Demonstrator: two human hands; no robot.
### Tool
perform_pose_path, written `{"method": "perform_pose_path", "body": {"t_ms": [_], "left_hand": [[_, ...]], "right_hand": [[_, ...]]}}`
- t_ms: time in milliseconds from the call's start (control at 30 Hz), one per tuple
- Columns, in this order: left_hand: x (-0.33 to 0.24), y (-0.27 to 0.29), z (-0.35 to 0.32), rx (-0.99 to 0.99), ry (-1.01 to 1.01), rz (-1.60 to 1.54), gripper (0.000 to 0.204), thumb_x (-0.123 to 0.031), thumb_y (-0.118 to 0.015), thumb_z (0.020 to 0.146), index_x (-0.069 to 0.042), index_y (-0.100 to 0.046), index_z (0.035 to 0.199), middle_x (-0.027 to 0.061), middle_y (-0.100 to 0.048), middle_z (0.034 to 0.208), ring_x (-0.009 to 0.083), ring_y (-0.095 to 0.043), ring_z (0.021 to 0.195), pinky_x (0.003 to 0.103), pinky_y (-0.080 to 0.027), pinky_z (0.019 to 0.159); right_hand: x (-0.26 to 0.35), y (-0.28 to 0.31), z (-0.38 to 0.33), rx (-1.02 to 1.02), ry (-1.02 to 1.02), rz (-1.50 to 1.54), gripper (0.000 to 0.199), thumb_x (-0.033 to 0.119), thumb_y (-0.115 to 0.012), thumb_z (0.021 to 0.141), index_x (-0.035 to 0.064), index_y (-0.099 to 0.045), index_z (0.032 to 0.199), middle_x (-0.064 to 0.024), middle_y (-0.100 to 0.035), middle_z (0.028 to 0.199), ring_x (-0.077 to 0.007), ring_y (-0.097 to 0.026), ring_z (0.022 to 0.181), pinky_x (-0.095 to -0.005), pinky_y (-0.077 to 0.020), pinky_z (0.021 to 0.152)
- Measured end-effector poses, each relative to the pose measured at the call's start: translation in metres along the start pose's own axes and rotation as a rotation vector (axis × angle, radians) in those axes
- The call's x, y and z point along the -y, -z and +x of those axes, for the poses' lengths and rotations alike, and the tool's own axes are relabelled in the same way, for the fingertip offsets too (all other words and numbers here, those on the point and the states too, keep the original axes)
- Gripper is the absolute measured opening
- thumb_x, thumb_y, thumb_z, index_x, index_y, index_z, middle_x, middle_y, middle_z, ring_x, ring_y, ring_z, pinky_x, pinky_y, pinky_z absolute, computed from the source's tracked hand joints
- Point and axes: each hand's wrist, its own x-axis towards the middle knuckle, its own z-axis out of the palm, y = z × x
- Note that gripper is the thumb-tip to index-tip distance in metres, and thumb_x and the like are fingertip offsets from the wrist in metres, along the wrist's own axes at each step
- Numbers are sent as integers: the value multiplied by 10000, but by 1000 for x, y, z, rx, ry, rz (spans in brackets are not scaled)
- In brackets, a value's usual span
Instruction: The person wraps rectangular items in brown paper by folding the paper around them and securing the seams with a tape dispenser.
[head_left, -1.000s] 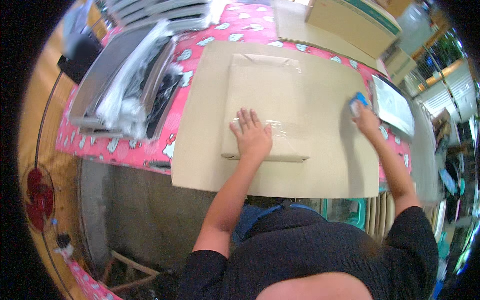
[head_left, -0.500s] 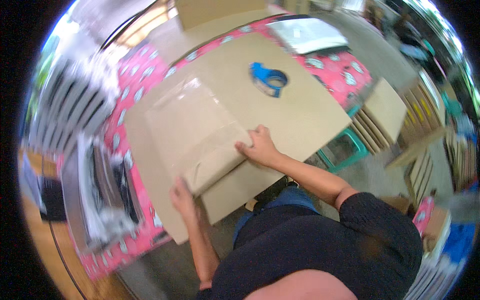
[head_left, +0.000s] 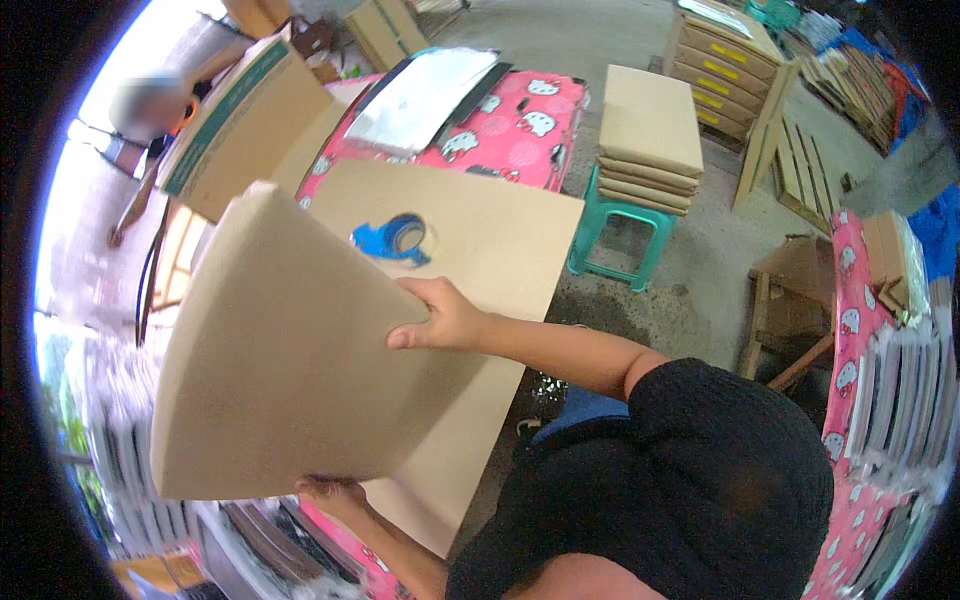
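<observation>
A flat brown cardboard package (head_left: 290,360) is raised off the table and tilted up, its plain broad face toward me. My right hand (head_left: 440,315) grips its right edge, thumb on the face and the other fingers mostly hidden behind. My left hand (head_left: 335,492) is closed at its lower edge, with part of the fingers under the package. Beneath it a large cardboard sheet (head_left: 500,225) lies on the table. A blue tape dispenser (head_left: 395,240) rests on that sheet, just beyond the package and touched by neither hand.
Several similar flat packages (head_left: 650,125) are stacked on a green stool (head_left: 625,240) to the right. White plastic-wrapped sheets (head_left: 425,100) lie on the pink patterned tablecloth (head_left: 525,120). Another person (head_left: 150,120) stands at the far left behind an upright carton (head_left: 250,120). Wooden pallets (head_left: 800,165) stand farther right.
The package has gone from lying flat on the cardboard sheet to being lifted and tilted up in both hands. My view has turned right, bringing the stool with the stack closer to the middle.
</observation>
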Motion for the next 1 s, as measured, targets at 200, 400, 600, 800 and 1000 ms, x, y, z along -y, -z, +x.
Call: {"method": "perform_pose_path", "body": {"t_ms": [200,400,600,800,1000], "left_hand": [[-2,-141,9,218,-25,-88,839,-656,-503,763,-89,-286,1342,130,-369,1344,320,-379,1213,500,-342,996],[27,-368,61,643,-414,178,436,-375,-499,902,-12,-469,1142,110,-555,1071,224,-552,939,354,-478,784],[-20,-660,46,812,-63,-61,450,-311,-573,869,54,-503,1122,140,-579,1018,189,-536,922,323,-429,820],[116,-782,37,1076,-76,456,682,-384,-665,770,89,-420,1196,255,-518,1164,333,-513,1086,384,-397,923],[279,-721,4,1103,-435,596,820,-346,-710,711,56,-307,1300,296,-422,1255,365,-402,1208,398,-339,997]], "right_hand": [[63,144,-9,-294,-10,-49,677,487,-729,689,-17,-549,1103,-120,-630,989,-165,-582,918,-333,-456,821],[103,321,-15,-748,73,-256,647,517,-665,743,-30,-550,1067,-92,-619,922,-171,-580,822,-327,-483,730],[108,511,20,-1074,26,-275,605,516,-626,781,-32,-589,1032,-100,-621,932,-156,-564,833,-308,-460,740],[6,637,-1,-1192,-567,-296,672,503,-609,788,-103,-557,1075,-202,-618,1002,-253,-593,928,-343,-449,812],[-94,623,-63,-1094,-969,-735,656,495,-547,804,-104,-523,1072,-327,-572,1010,-418,-560,993,-434,-436,853]]}}
